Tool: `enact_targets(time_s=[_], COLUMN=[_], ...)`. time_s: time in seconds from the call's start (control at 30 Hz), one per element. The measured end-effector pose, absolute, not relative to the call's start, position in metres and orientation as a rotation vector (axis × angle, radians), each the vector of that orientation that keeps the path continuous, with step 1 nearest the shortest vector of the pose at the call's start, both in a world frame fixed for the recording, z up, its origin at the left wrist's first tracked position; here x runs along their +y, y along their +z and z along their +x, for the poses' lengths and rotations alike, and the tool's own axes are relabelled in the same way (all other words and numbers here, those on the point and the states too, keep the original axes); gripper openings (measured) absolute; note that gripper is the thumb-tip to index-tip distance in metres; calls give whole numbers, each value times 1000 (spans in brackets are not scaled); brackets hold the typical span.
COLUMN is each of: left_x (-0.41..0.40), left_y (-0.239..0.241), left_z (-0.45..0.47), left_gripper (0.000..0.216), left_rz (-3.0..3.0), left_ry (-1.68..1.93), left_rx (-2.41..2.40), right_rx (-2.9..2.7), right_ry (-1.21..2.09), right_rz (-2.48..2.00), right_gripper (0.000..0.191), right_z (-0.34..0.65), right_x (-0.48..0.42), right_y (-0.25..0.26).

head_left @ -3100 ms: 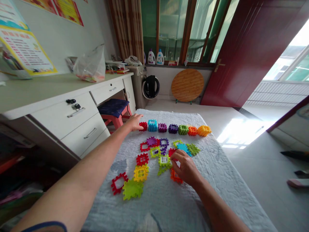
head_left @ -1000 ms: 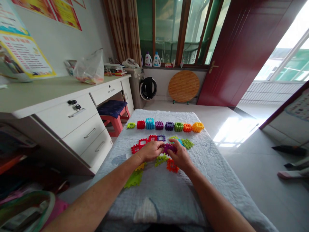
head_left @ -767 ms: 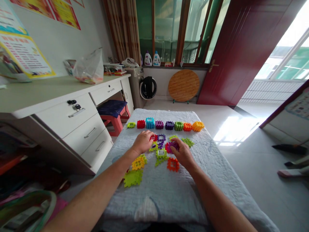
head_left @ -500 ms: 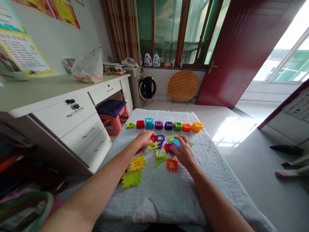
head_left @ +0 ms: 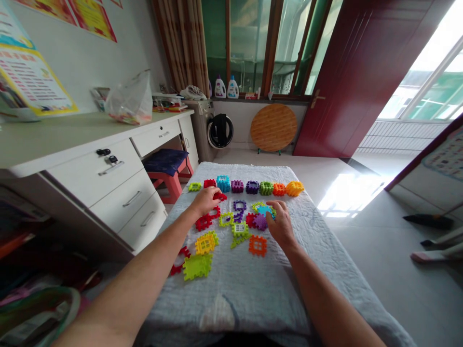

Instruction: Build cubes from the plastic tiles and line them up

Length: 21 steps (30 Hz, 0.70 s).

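Note:
Eight bright plastic block pieces stand in a row (head_left: 252,187) across the far side of a cloth-covered table (head_left: 253,294). Loose flat interlocking tiles lie in front of that row. My left hand (head_left: 204,201) is closed on a red tile (head_left: 219,196), just in front of the red cube (head_left: 209,183) in the row. My right hand (head_left: 281,222) lies over the right side of the pile with its fingers loosely stretched. Its fingertips touch a blue tile (head_left: 265,210) beside a purple tile (head_left: 259,222). An orange tile (head_left: 257,245) lies just below that hand.
Nearer me lie a yellow tile (head_left: 205,242), a lime tile (head_left: 197,266) and a red frame tile (head_left: 177,262). A white desk with drawers (head_left: 108,168) stands on the left, with a stool (head_left: 168,166) under it. On the right are tiled floor and a red door (head_left: 354,72).
My left hand has moved up and left from the pile towards the row, with a red tile in its fingers. My right hand has shifted slightly right onto the blue tile.

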<state>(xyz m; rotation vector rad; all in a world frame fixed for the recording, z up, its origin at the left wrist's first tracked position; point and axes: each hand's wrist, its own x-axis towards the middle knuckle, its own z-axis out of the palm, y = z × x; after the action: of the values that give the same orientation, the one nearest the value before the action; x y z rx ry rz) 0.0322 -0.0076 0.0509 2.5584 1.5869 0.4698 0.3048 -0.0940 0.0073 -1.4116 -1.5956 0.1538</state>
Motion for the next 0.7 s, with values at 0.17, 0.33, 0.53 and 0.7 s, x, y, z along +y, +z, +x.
enact_targets(time_s=[0.17,0.33,0.53,0.7], left_x=[-17,-31,-47,-78], left_y=[54,54,60,64], left_z=[10,5,0,2], left_gripper=[22,21,21,17], left_rz=[2614,2685,2735,2843], left_ry=[461,346,255,212], left_rx=[1646,1708,1756,1784], right_rx=[-1631,-1640,-1643,-1655], right_ry=[206,237,277,284], right_rz=[-1412,-1415,-1410,-1407], right_gripper=[29,28,27,26], right_z=[301,301,301,300], right_x=[-97,-96,-96,-97], right_y=[7,5,4,5])
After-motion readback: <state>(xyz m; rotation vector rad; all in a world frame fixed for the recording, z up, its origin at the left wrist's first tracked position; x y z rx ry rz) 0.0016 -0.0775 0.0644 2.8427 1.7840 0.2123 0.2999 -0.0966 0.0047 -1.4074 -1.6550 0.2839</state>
